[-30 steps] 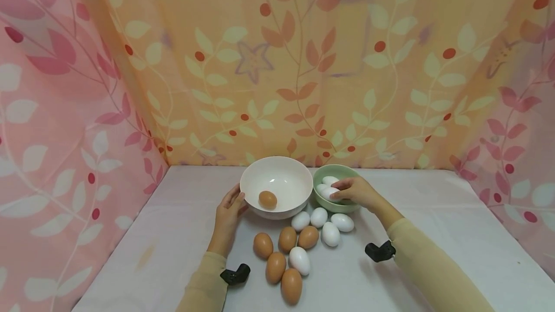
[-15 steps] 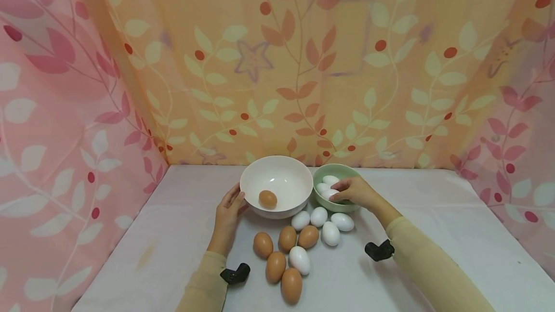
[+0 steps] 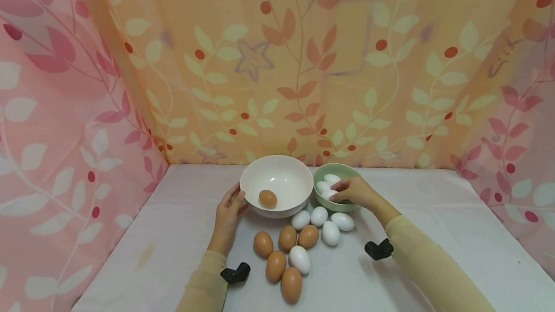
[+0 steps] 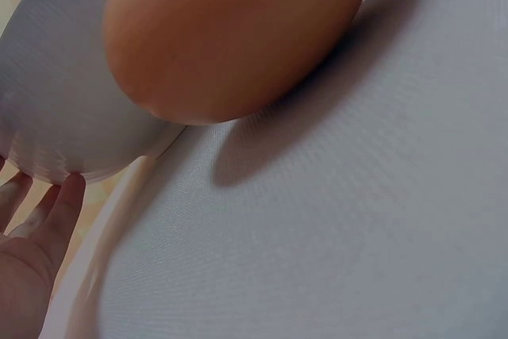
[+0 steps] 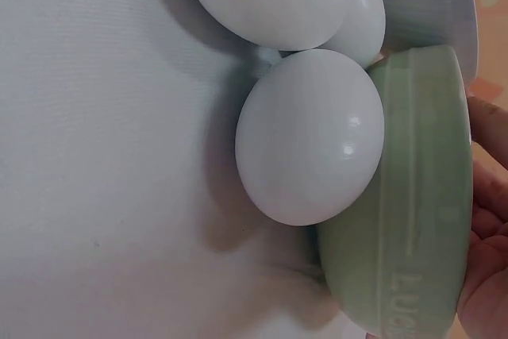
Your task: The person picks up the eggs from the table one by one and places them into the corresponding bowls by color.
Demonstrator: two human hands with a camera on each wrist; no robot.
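A large white bowl stands at the back of the table with one brown egg in it. My left hand rests against its left side, and the left wrist view shows fairly straight fingers touching the outer wall. Right beside it is a smaller green bowl holding several white eggs. My right hand reaches over the green bowl's rim, thumb and fingers pinching a white egg inside. In the right wrist view, the green bowl hides the fingertips.
Several white eggs lie on the table in front of the bowls. Several brown eggs are grouped nearer the front, with a white egg among them. A floral curtain hangs behind the white-covered table.
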